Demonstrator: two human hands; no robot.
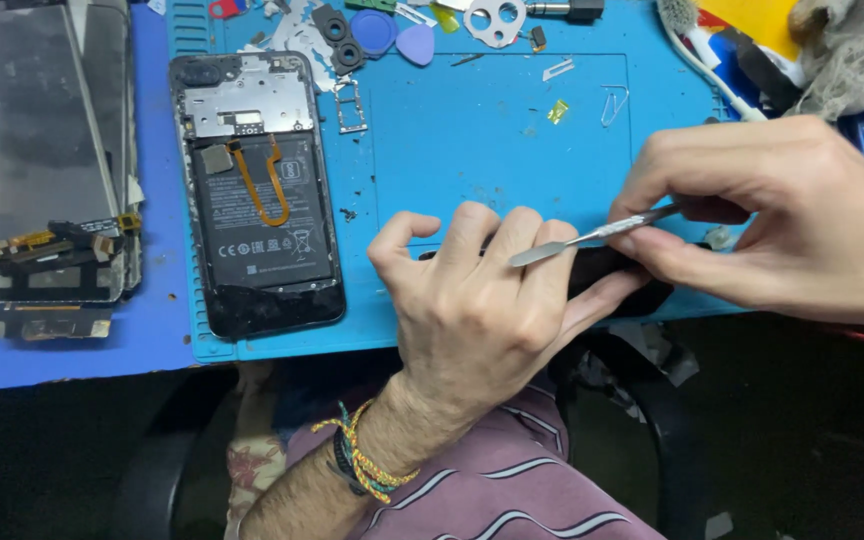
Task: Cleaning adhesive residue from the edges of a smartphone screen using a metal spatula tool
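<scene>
blue mat [472, 130]: right hand [782, 220] holds metal spudger [592, 237] pointing left, nearly level.

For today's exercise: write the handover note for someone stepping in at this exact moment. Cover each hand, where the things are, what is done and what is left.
Left hand: grips a black part at the front edge of the blue mat.
Right hand: pinches a thin metal pry tool, its flat tip resting over the left fingers by the black part.
Opened phone: lies on the mat's left side, back cover off, battery and orange ribbon cable exposed.
Screen panels: stacked further left, off the mat.
Done: phone opened.
Left: the prying of the black part looks unfinished.
</scene>
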